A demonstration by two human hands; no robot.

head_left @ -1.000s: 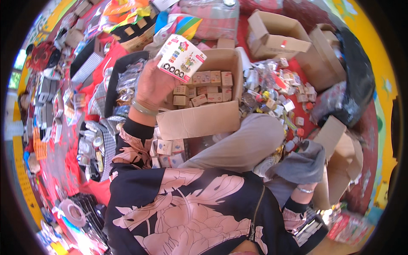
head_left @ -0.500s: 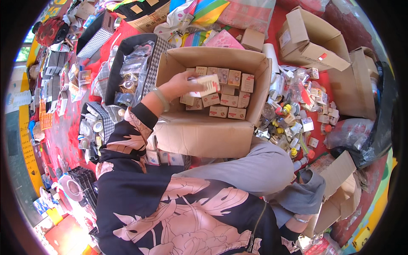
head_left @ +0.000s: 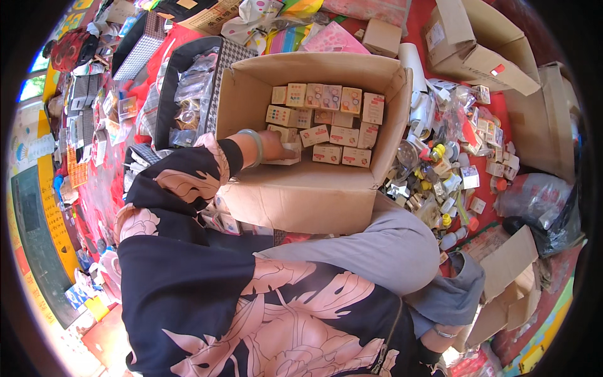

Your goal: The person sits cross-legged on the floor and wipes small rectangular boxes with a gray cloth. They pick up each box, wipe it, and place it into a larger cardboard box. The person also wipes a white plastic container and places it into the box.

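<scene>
My left hand [head_left: 271, 146], with a pale bangle at the wrist, reaches into a large open cardboard carton [head_left: 295, 201] in front of me. Its fingers are closed on a small white box [head_left: 287, 157] low at the carton's left side. Several similar small printed boxes [head_left: 344, 135] sit in rows beside it, some bearing coloured dots or round pictures. Of my right arm, only the wrist [head_left: 436, 340] with a metal band shows at the lower right. The right hand is hidden by the grey trouser cuff [head_left: 455, 283].
Left of the carton stands a black-and-white patterned bin [head_left: 220, 81] with plastic-wrapped goods. Small bottles and little boxes [head_left: 440, 169] lie heaped on the right. Further right are an open carton [head_left: 471, 60] and a black plastic bag [head_left: 556, 229]. My bent leg [head_left: 377, 251] lies before the carton.
My left hand has lowered the small white box toward me and left, from above the other boxes to the carton's near left side. My view has shifted slightly.
</scene>
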